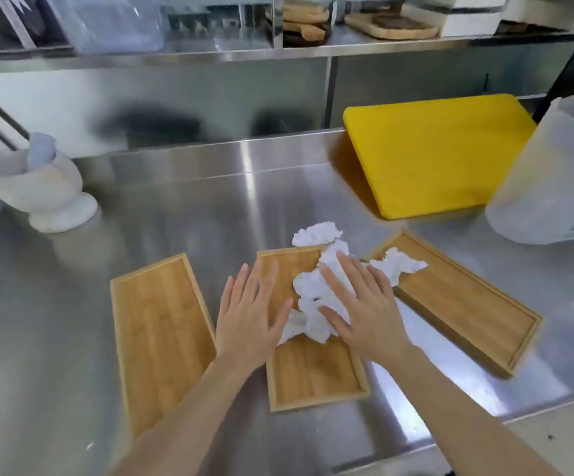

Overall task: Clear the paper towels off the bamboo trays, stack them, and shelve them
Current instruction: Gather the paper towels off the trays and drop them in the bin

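Three bamboo trays lie side by side on a steel counter. The left tray (160,334) is bare. On the middle tray (313,372) lies a crumpled white paper towel (309,290) that spills past its far edge. A second crumpled paper towel (397,264) rests on the near-left end of the right tray (467,310). My left hand (248,321) lies flat, fingers spread, over the middle tray's left rim. My right hand (361,304) presses flat on the towel on the middle tray, fingers apart, gripping nothing.
A yellow cutting board (440,156) leans at the back right beside a translucent plastic container (553,173). A white mortar with a pestle (43,187) stands at the left. A steel shelf (313,49) above the counter holds wooden boards and plastic tubs.
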